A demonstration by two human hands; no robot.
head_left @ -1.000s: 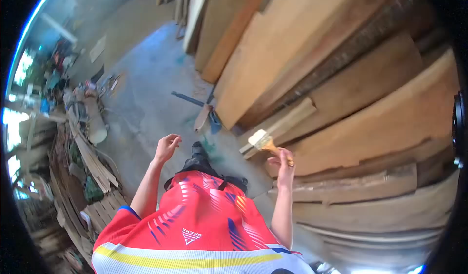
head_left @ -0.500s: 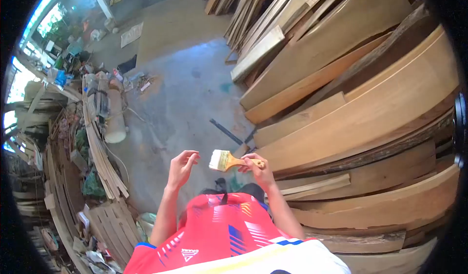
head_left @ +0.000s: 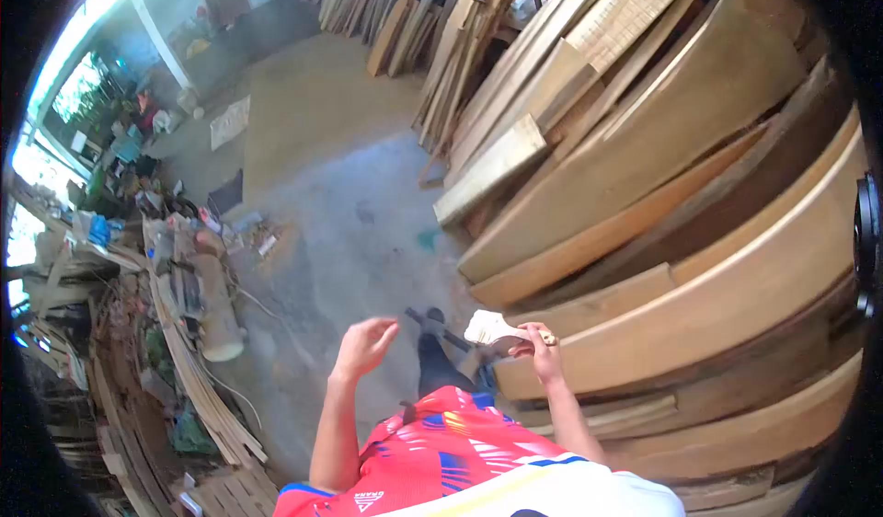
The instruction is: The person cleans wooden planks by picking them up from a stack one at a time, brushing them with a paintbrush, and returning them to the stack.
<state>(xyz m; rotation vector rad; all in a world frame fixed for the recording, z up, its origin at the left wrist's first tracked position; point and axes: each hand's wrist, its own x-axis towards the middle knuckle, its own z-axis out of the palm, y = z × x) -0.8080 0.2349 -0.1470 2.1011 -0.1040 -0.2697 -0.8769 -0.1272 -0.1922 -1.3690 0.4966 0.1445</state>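
Note:
A wide paintbrush [head_left: 489,329] with pale bristles and a wooden handle is held by my right hand [head_left: 541,350]. Its bristle end points left, and my fingers close round the handle. Several leaning wooden boards [head_left: 625,338] stand just behind and beside that hand. My left hand [head_left: 366,346] hovers over the concrete floor to the left of the brush, touching nothing. Its fingers are loosely bent, with the thumb a little apart. One dark-clad leg [head_left: 441,365] shows between my hands.
Tall planks [head_left: 543,85] lean in rows along the right side. Long thin strips of wood [head_left: 207,379] and a pale cylinder [head_left: 219,319] lie at the left, near mixed clutter [head_left: 138,195]. A flat sheet [head_left: 230,123] lies on the floor further off.
The view has tilted upward and shifted. The paintbrush and my right hand have moved right, farther from my left hand. A leg now shows stretched forward.

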